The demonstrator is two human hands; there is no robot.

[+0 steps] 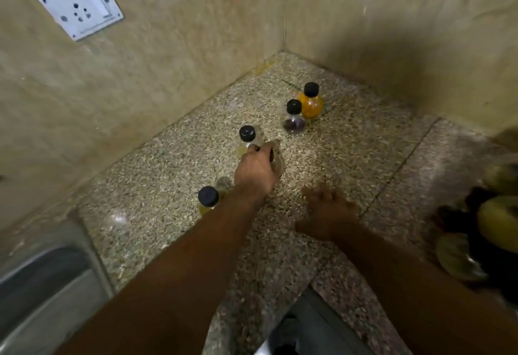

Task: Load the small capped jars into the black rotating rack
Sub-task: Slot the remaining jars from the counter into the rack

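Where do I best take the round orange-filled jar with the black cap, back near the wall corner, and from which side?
Probably by its black cap, from above. The round orange-filled jar stands upright, the cap is narrower than the bulbous body, and a small dark-filled clear jar stands close at its front left, crowding a side grip.

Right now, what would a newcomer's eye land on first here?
The orange-filled jar stands out most, farthest back on the speckled counter near the wall corner. At centre the left grip curls over a clear jar. The right grip, blurred and open, hovers beside it. At the right edge, the blurred black rack already holds yellow-green jars.
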